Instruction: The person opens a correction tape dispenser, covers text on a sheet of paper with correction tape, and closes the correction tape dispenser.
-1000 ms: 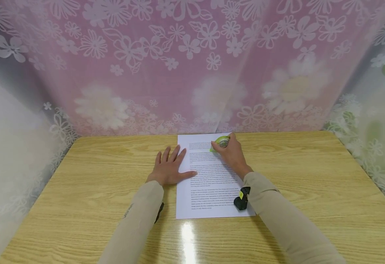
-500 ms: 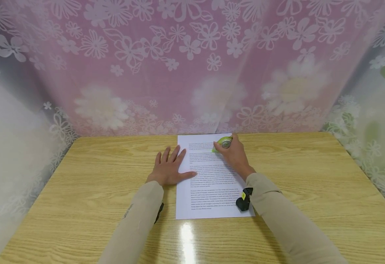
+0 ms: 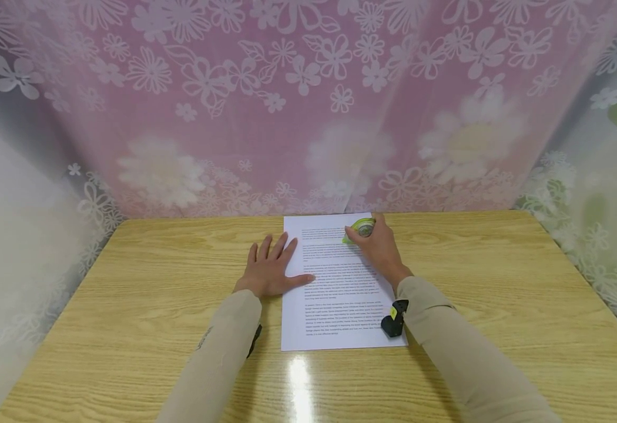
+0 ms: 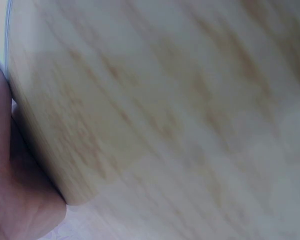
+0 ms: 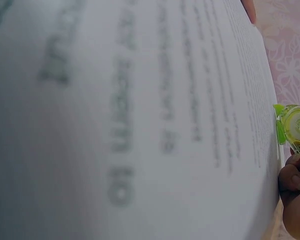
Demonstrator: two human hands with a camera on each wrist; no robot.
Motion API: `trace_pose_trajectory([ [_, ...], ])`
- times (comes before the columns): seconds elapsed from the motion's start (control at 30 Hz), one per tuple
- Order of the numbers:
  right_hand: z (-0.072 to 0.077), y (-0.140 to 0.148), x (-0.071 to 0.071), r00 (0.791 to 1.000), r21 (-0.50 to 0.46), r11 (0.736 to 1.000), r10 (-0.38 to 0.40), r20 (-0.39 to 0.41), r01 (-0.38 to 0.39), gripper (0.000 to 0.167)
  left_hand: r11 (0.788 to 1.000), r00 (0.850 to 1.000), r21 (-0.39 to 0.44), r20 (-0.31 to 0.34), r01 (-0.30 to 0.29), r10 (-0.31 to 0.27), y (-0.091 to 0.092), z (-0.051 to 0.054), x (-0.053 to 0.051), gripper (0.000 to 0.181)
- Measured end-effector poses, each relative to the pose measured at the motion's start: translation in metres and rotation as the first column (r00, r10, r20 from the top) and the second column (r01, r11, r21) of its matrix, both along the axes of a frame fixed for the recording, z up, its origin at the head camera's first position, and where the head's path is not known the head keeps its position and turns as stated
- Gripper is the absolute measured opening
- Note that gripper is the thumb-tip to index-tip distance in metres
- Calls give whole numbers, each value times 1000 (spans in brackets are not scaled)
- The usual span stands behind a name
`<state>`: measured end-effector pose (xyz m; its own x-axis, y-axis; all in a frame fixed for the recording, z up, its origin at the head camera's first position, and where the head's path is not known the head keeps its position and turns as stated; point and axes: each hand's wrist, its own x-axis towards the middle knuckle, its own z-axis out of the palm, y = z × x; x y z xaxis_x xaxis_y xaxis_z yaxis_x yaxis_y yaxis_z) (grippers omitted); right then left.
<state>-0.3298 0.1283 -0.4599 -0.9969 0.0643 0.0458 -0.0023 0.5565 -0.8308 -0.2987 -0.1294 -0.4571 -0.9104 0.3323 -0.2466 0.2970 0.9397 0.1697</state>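
A printed sheet of paper [image 3: 335,341] lies flat on the table, its text in several paragraphs. My right hand [image 3: 379,247] grips a green correction tape dispenser [image 3: 364,228] between thumb and fingers, near the sheet's upper right part. In the right wrist view the dispenser [image 5: 296,125] shows a clear body with a round reel inside, its green tip down at the paper. With fingers spread, my left hand [image 3: 268,273] rests across the sheet's left edge, partly on the wood. Only part of the left hand [image 4: 20,185] shows in the left wrist view.
The wood-grain table [image 3: 171,305] extends to both sides of the sheet. A pink flowered curtain [image 3: 266,129] hangs along its back edge, and pale curtains stand at the sides. A black wrist camera [image 3: 393,323] on the right sleeve overlaps the sheet's lower right corner.
My right hand has shifted slightly to the right with the correction tape dispenser. The left hand and the paper stay in place.
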Motion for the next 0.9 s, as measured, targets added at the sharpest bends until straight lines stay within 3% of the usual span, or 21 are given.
trace_pose_trajectory([
  [0.23, 2, 3, 0, 1000, -13, 1000, 2, 12, -2, 79, 1000, 1000, 9, -1, -10, 10, -1, -8, -4, 104],
  [0.53, 0, 9, -2, 1000, -11, 1000, 2, -4, -2, 73, 1000, 1000, -9, -4, -3, 3, 1, 4, 2, 100],
  [0.9, 0, 15, 0, 1000, -26, 1000, -1, 7, 1, 66, 1000, 1000, -4, -9, 5, -5, 1, 6, 4, 98],
])
